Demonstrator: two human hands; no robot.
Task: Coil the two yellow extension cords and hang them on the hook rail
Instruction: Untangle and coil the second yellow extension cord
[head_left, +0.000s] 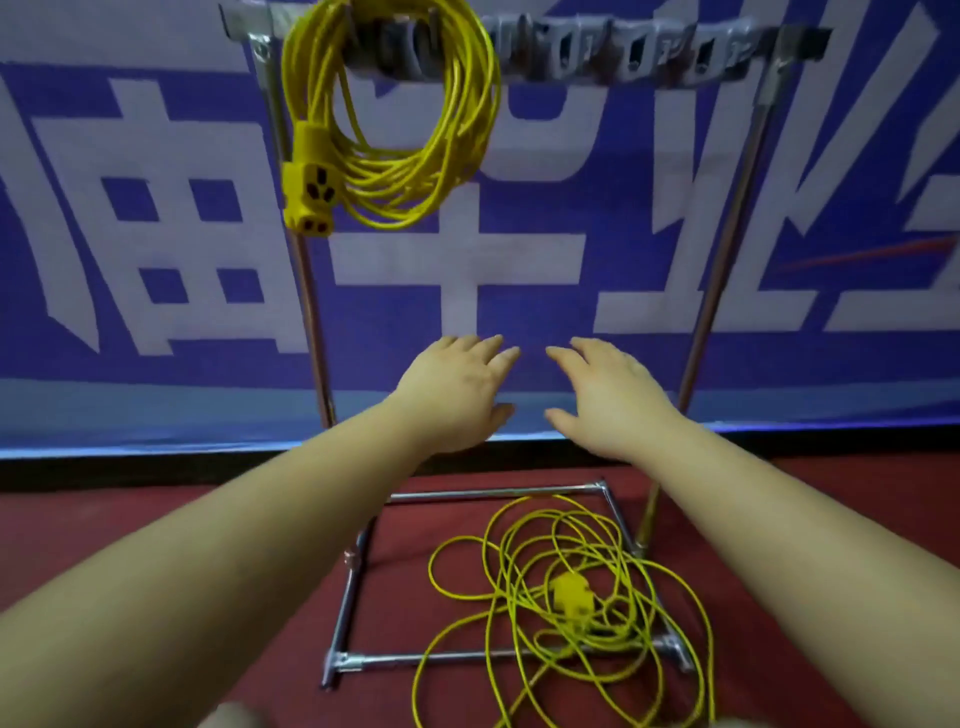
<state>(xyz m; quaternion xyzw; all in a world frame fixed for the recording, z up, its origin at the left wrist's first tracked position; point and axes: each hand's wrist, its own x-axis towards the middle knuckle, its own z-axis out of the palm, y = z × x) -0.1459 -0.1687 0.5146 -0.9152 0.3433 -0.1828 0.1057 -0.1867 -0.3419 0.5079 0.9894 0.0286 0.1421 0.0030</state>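
One yellow extension cord (415, 171) hangs coiled from the left end of the grey hook rail (623, 54), its yellow socket block (309, 189) dangling at the coil's lower left. The second yellow cord (561, 597) lies in loose tangled loops on the red floor inside the stand's base frame, its socket block (571, 595) in the middle of the tangle. My left hand (457, 389) and my right hand (608, 395) are stretched out side by side in mid-air between the two cords, fingers relaxed, holding nothing.
The rail sits on a metal stand with two uprights (306, 291) and a rectangular tube base (467, 659) on the floor. A blue banner with large white characters (156, 260) covers the wall right behind the stand.
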